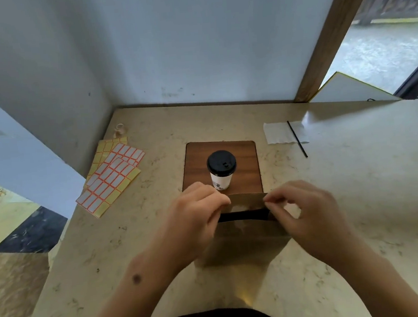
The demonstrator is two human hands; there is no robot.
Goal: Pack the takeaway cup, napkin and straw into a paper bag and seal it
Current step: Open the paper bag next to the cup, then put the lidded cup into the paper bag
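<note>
A brown paper bag (pixel 245 241) lies on the table in front of me, its mouth pulled slightly apart into a dark slit. My left hand (pixel 195 217) pinches the mouth's left edge and my right hand (pixel 306 213) pinches its right edge. Just beyond the bag, a white takeaway cup (pixel 221 170) with a black lid stands upright on a wooden board (pixel 243 152). At the far right a white napkin (pixel 277 132) lies flat, with a thin black straw (pixel 297 140) resting across it.
Sheets of orange-bordered label stickers (pixel 110 174) lie fanned out at the left of the marble table (pixel 356 183). A small tape roll (pixel 119 128) sits by the wall corner. The table's left edge drops to a patterned floor. A doorway opens at the far right.
</note>
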